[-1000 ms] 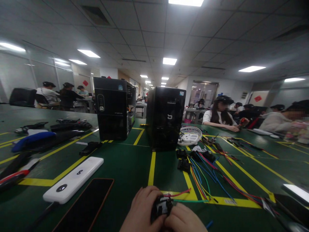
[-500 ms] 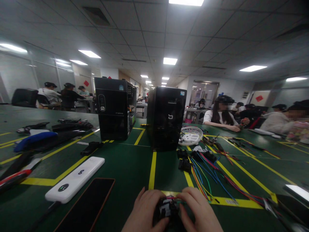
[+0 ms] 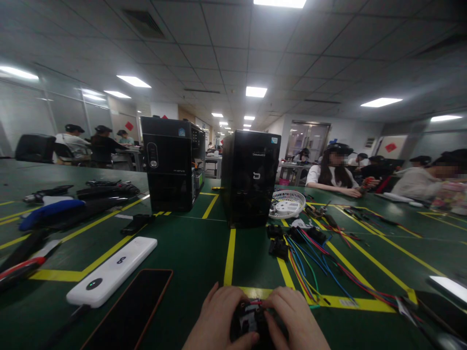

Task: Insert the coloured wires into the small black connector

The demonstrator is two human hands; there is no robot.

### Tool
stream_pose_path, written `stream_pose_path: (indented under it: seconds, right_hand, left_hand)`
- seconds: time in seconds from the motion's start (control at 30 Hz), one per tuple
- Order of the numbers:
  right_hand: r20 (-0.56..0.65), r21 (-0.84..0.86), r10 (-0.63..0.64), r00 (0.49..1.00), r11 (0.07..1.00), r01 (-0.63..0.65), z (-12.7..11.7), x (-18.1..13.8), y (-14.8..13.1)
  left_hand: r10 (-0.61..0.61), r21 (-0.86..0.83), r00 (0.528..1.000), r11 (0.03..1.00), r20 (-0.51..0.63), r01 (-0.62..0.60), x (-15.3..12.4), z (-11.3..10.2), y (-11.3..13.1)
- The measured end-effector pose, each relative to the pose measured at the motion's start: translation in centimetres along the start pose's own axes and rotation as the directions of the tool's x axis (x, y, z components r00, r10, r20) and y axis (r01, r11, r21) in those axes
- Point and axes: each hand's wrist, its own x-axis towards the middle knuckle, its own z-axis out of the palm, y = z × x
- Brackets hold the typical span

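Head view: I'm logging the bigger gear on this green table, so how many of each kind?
Black computer towers: 2
White power bank: 1
Dark phone: 1
White fan grille: 1
Small black part held in both hands: 1
Total: 6

Both hands, left [image 3: 219, 318] and right [image 3: 295, 318], are bare (no gloves, sleeves out of view).
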Motion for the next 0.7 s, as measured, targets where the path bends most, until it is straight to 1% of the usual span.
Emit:
stream_pose_path:
  seconds: [0.17, 0.3, 0.47, 0.7]
  right_hand:
    - [-0.032, 0.017, 0.015, 0.999, 1.0, -0.014, 0.14, -0.09, -0.23]
    - [-0.048, 0.041, 0.032, 0.998, 0.999, -0.03, 0.41, -0.2, -0.2]
    - [-0.054, 0.065, 0.049, 0.997, 0.997, -0.046, 0.59, -0.26, -0.19]
    - [-0.057, 0.08, 0.033, 0.998, 0.996, -0.028, 0.28, -0.07, -0.47]
  left_hand:
    - [-0.029, 0.008, 1.0, 1.0, 0.009, 0.029, 0.01, -0.07, 0.11]
    - [-0.019, -0.018, 1.0, 1.0, 0.011, 0.019, -0.17, -0.36, 0.19]
    - [-0.033, -0.027, 0.999, 0.999, -0.005, 0.033, -0.24, -0.31, 0.3]
    - [-0.02, -0.022, 1.0, 1.0, -0.001, 0.02, -0.25, -0.32, 0.41]
